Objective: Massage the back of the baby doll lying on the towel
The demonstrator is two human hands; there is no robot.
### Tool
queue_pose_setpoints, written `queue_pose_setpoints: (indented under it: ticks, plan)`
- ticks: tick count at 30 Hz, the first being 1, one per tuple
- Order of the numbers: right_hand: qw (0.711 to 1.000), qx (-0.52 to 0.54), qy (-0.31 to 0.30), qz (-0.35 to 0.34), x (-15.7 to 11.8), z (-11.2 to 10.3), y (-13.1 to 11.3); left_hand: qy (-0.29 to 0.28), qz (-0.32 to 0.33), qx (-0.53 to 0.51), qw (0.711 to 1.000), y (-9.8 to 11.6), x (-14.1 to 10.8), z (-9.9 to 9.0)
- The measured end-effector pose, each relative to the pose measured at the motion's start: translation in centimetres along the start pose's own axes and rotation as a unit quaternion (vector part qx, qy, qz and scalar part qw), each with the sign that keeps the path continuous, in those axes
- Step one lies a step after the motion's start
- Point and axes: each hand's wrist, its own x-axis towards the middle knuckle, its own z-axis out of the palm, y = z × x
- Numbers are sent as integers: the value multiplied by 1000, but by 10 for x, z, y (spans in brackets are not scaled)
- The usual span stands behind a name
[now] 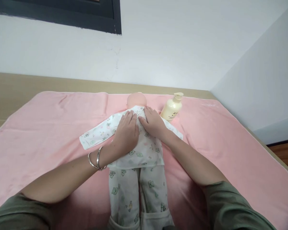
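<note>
A baby doll lies on a pink sheet, its bald head point(136, 100) pointing away from me. It wears a white printed top point(144, 156) and matching printed trousers point(124, 191). My left hand point(127, 132) rests flat on the left side of the top's chest, fingers stretched out. On the other side, near the collar, my right hand point(153, 123) also lies flat with its fingers extended. Neither hand grips anything visible. Part of the chest is hidden beneath my hands. The top's left-hand sleeve stretches outward; my right forearm partly covers the other sleeve.
Just right of the doll, a cream pump bottle point(172, 108) stands on the pink sheet point(62, 127). The sheet covers a wooden surface point(14, 89) that meets a white wall point(158, 48). A dark frame point(86, 19) is set in the wall at upper left.
</note>
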Motion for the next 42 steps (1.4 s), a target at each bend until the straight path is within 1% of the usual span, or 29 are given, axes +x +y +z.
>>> queue_pose_setpoints:
  ticks: [5, 8, 10, 12, 16, 19, 22, 27, 30, 35, 42]
  plan:
    - [997, -60, 44, -34, -32, 4, -31, -23, -92, -5, 995, -19, 23, -4]
    - [996, -51, 50, -56, -45, 4, -43, -26, -103, -30, 994, -26, 33, -8]
    - [997, -23, 41, -67, -43, 4, -40, -19, -97, -24, 995, -26, 33, -10]
    - [997, 13, 29, -65, -33, 4, -30, -11, -82, -5, 997, -22, 28, -9]
    - [998, 59, 14, -15, -7, 4, -4, 15, -18, 28, 999, -10, 11, -5]
    - [998, 55, 9, -11, 2, 5, 4, 17, 7, 25, 1000, -6, 4, -1]
    - [999, 24, 17, -13, -4, 5, -2, 8, -8, 7, 1000, -9, 8, -1]
    - [998, -43, 45, -26, -29, 4, -28, -26, -75, -22, 997, -21, 30, -8]
    - [996, -61, 48, -37, -38, 2, -38, -34, -92, -32, 995, -24, 36, -10]
    - [998, -30, 44, -31, -37, 1, -35, -7, -92, -31, 995, -23, 31, -6]
    - [999, -8, 38, -33, -26, 4, -30, 2, -83, -25, 996, -23, 32, -6]
